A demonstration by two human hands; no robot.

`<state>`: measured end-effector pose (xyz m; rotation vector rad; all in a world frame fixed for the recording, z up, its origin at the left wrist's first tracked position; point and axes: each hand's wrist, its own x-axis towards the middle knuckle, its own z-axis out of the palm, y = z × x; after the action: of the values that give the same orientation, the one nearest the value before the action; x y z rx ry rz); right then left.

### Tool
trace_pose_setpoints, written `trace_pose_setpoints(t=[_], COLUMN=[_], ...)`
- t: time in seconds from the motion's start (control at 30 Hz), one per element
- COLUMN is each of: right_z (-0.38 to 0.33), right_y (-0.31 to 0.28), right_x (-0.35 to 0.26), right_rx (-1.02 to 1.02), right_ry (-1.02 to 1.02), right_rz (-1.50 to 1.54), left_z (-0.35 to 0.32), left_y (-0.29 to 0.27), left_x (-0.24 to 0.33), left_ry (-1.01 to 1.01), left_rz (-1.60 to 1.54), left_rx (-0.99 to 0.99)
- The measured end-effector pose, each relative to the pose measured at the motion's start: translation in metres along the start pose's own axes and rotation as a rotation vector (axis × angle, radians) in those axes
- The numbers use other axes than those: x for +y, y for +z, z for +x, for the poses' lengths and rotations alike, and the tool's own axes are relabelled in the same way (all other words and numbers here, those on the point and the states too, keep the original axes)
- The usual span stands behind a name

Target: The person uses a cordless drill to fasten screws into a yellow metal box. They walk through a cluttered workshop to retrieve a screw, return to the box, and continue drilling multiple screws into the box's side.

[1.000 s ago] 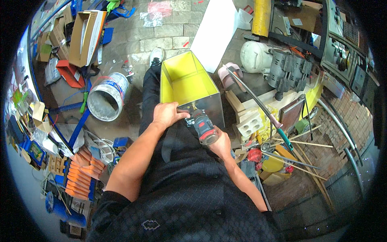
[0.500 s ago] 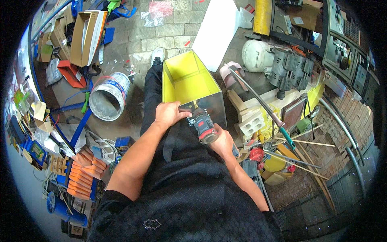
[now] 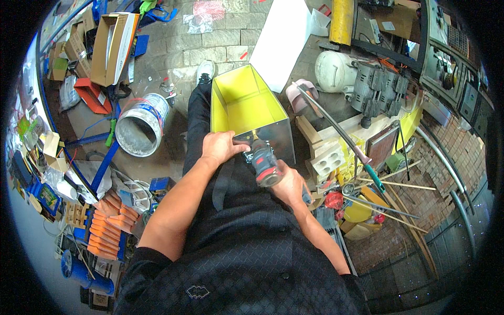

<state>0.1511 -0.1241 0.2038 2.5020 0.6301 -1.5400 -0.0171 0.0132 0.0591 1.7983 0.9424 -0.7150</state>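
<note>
A metal box [image 3: 281, 137] with a bright yellow inside and shiny dark outer sides rests against my lap, its open side facing up and away. My left hand [image 3: 220, 147] grips the box's near edge, with fingers over the rim and the thumb toward a small metal latch. In my right hand [image 3: 289, 184] is a dark grey and red power drill [image 3: 265, 167], fingers wrapped round its handle. The drill's tip meets the near wall of the box just below the rim, beside that latch. My right palm and the drill body hide most of the handle.
A white bucket [image 3: 139, 128] lies tipped at left, near cardboard boxes [image 3: 107, 52]. A white panel [image 3: 281, 42] lies beyond the box. At right are a compressor [image 3: 336, 72], a long metal pole [image 3: 336, 126] and a white block with holes [image 3: 328, 160]. Orange bins [image 3: 105, 236] stand lower left.
The drill has tilted slightly and its body looks a little blurred, with my right hand shifted a touch. My left hand and the box stay in place.
</note>
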Motion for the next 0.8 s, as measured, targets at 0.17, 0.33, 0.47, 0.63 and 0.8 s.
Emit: trace_pose_setpoints(t=[0.17, 0.33, 0.47, 0.63, 0.8], right_z=[0.003, -0.002, 0.0, -0.001, -0.004], right_y=[-0.002, -0.001, -0.002, -0.008, -0.002], right_x=[0.003, -0.001, 0.001, -0.003, 0.001], right_rx=[-0.023, 0.043, -0.008, 0.039, -0.034], right_ry=[-0.031, -0.048, -0.112, -0.156, -0.038], right_rz=[0.009, -0.016, -0.176, -0.169, -0.037], left_z=[-0.001, 0.001, 0.0, 0.002, -0.002], left_y=[0.002, -0.001, -0.002, -0.002, 0.003], left_x=[-0.001, -0.001, 0.004, 0.004, -0.001], left_ry=[-0.006, -0.001, 0.012, 0.019, 0.024], left_rz=[0.001, 0.01, 0.001, -0.019, -0.001], left_rx=[0.004, -0.012, 0.002, 0.014, 0.022])
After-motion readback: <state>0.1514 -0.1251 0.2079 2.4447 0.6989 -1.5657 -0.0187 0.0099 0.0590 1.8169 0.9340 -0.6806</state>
